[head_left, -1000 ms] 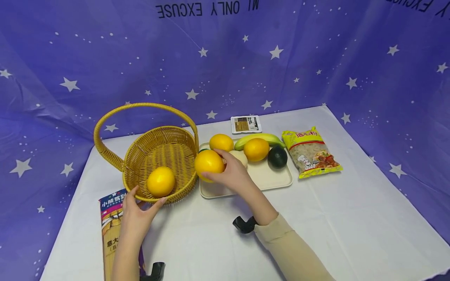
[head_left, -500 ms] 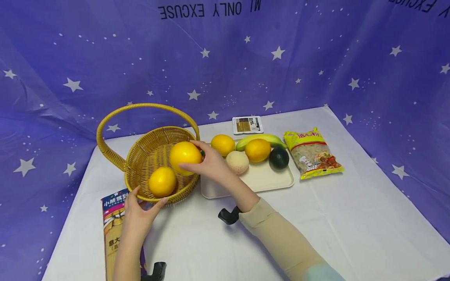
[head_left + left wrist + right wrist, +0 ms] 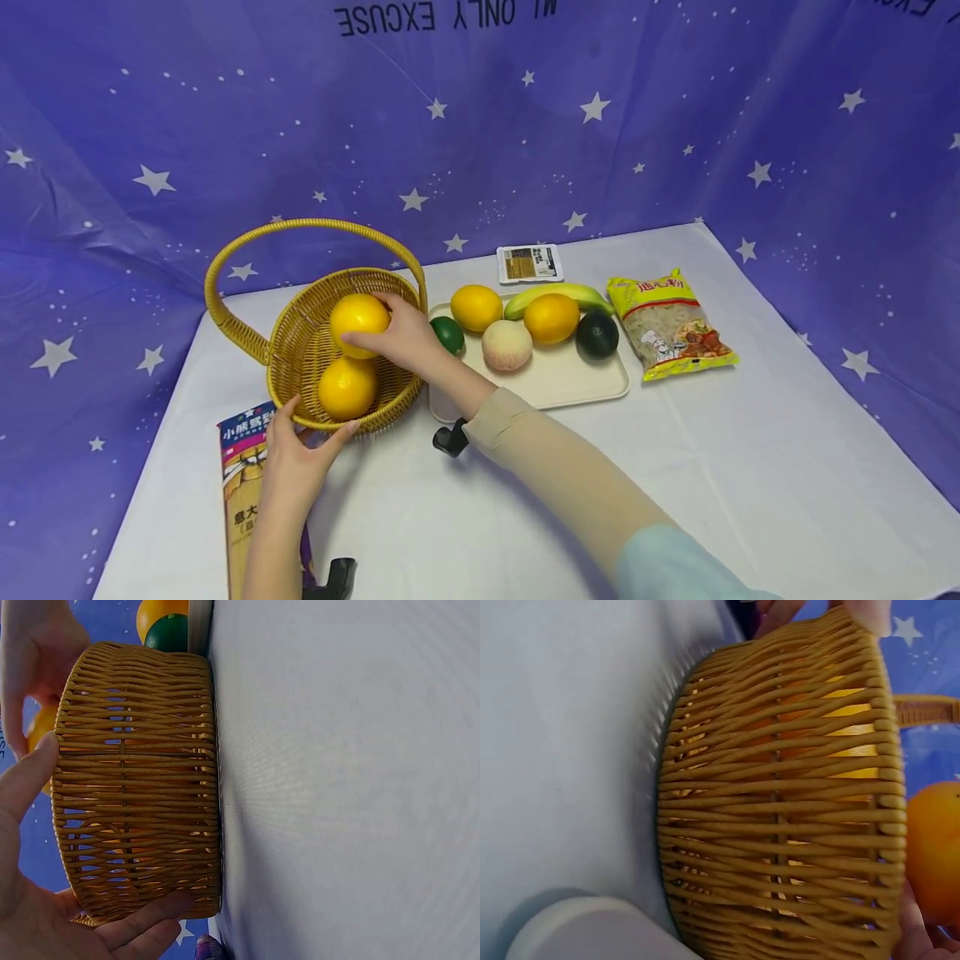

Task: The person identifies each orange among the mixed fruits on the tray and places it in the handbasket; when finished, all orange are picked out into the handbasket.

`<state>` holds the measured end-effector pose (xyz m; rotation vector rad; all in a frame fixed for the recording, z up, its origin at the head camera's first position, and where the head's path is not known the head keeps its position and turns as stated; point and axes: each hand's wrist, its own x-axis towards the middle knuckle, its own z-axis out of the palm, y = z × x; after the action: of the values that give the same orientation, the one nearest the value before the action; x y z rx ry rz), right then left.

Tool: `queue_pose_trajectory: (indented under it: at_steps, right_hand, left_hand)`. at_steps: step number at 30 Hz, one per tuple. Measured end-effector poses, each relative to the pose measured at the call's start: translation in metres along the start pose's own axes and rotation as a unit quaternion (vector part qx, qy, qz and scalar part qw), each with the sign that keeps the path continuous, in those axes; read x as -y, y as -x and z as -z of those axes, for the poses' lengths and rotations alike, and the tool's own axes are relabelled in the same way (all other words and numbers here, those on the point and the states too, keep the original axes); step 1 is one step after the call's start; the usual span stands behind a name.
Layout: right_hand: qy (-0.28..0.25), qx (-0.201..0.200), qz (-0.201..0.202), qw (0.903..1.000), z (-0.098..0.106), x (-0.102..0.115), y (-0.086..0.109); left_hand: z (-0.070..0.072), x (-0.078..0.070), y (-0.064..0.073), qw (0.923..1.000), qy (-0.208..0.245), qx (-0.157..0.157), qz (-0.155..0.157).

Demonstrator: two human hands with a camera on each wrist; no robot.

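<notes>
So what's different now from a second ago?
The right hand has carried its orange fruit leftward in the head view, from beside the tray to over the basket. That uncovers a green fruit at the tray's left end. Nothing was let go. The left hand stays on the basket's rim, and the other orange fruit stays inside.

We see a purple-blue drape (image 3: 480, 142) behind the counter (image 3: 750, 450), running down both sides too. Print is white stars (image 3: 596, 108) and small dots, plus black lettering (image 3: 483, 13) upside down, more of it cropped at the head view's top right. Drape's creased. We have white cloth (image 3: 420, 533) covering the counter. Light reads soft, shadows blurry-edged.
</notes>
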<state>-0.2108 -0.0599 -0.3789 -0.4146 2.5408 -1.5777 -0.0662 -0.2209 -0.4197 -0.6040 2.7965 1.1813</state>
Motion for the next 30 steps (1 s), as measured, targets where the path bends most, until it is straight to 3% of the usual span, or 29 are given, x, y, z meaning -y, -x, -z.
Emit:
queue_pose_trajectory:
  at_steps: [15, 20, 30]
  right_hand:
    - [-0.038, -0.045, -0.092, 0.9940, -0.032, -0.012, -0.023]
    - [-0.024, -0.055, -0.118, 0.9912, -0.036, -0.016, -0.028]
    - [0.009, -0.037, -0.157, 0.9868, -0.039, -0.014, -0.031]
  left_hand:
    - [-0.003, 0.000, -0.001, 1.0000, 0.000, 0.001, -0.001]
    - [-0.003, 0.000, -0.001, 1.0000, 0.001, -0.001, -0.001]
    - [-0.001, 0.000, 0.000, 1.0000, -0.001, -0.003, -0.002]
